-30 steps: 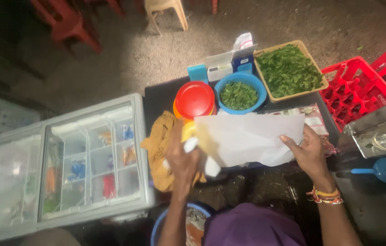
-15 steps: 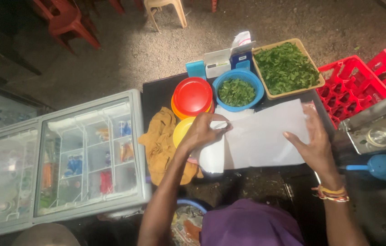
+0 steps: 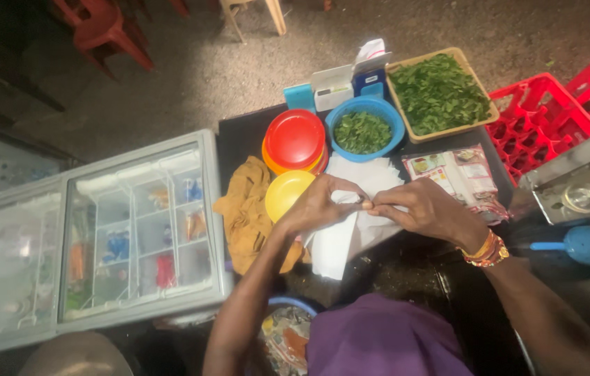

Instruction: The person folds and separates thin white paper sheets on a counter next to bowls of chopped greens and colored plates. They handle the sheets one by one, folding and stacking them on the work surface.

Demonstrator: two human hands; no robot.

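Folding white paper sheet (image 3: 340,237) on dark table (image 3: 246,136), beside glass-top freezer (image 3: 100,244).
Left hand (image 3: 319,205) and right hand (image 3: 427,209) meeting at centre, fingers (image 3: 364,204) pinched closed on paper's top edge; best to keep edges aligned, crease flat, clear of yellow plate (image 3: 286,193).

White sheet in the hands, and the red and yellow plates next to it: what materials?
White sheet: looks like thin matte paper; it creases where both hands fold it. Red plate and yellow plate: likely glossy moulded plastic, uniform colour with a soft sheen.
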